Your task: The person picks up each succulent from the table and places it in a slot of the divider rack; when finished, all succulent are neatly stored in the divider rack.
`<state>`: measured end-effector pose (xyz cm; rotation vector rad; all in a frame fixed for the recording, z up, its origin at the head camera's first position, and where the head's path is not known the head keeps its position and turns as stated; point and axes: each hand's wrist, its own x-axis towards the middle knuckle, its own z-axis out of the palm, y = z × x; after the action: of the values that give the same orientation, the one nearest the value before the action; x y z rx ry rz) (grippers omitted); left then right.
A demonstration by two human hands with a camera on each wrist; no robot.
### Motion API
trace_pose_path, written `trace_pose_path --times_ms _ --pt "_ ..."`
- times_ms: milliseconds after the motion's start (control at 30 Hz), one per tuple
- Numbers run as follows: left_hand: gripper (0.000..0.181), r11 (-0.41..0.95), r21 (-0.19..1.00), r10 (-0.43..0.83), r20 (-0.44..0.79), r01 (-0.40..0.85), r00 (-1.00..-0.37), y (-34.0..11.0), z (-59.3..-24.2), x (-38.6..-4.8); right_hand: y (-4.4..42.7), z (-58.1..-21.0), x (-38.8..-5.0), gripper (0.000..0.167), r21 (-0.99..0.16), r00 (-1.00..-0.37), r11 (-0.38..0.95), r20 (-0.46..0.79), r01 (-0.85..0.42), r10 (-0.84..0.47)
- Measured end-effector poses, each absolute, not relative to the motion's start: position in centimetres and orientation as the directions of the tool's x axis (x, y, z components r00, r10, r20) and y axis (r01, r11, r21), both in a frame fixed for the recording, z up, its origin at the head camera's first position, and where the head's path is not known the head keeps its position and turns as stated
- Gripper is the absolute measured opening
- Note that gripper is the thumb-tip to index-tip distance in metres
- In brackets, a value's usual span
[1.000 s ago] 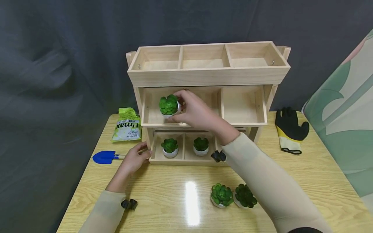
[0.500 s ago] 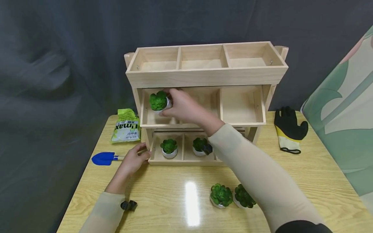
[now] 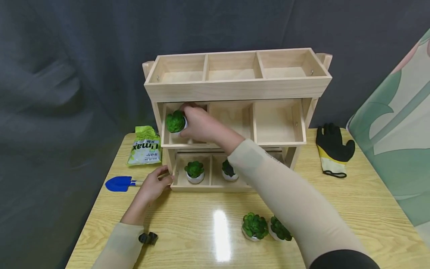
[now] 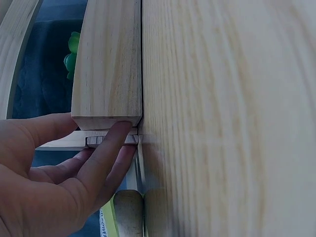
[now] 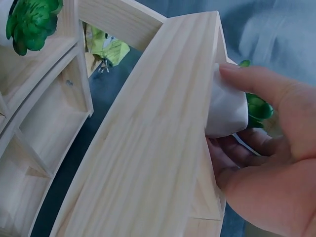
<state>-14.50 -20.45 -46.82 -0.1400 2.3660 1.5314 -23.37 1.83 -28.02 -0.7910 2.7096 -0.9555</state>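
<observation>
Tabletop | right hand: angled leftward, gripping succulent | left hand: touching shelf

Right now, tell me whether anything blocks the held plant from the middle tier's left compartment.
Nothing visible does: the right hand holds the potted plant at the left compartment, with nothing else showing between. The spot directly beneath the pot is hidden.

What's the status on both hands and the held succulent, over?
Right hand grips potted succulent at middle tray's left compartment. Left hand touches bottom tray's left end. No obstacle seen.
</observation>
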Motion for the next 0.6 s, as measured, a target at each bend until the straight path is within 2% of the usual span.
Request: trace_pose_path --times_ms 267,600 --pt "0.065 0.415 0.872 0.090 -0.325 -0.261 -0.941 -20.39 -46.66 -14.42 1.36 -28.49 -23.72 0.067 -0.564 -0.838 0.689 0.008 -0.455 -0.546" --pt "0.065 0.415 0.869 0.080 -0.329 -0.269 -0.941 -20.33 -46.62 -14.47 1.06 -28.86 -23.65 0.071 -0.531 -0.844 0.710 0.016 -0.462 -0.537"
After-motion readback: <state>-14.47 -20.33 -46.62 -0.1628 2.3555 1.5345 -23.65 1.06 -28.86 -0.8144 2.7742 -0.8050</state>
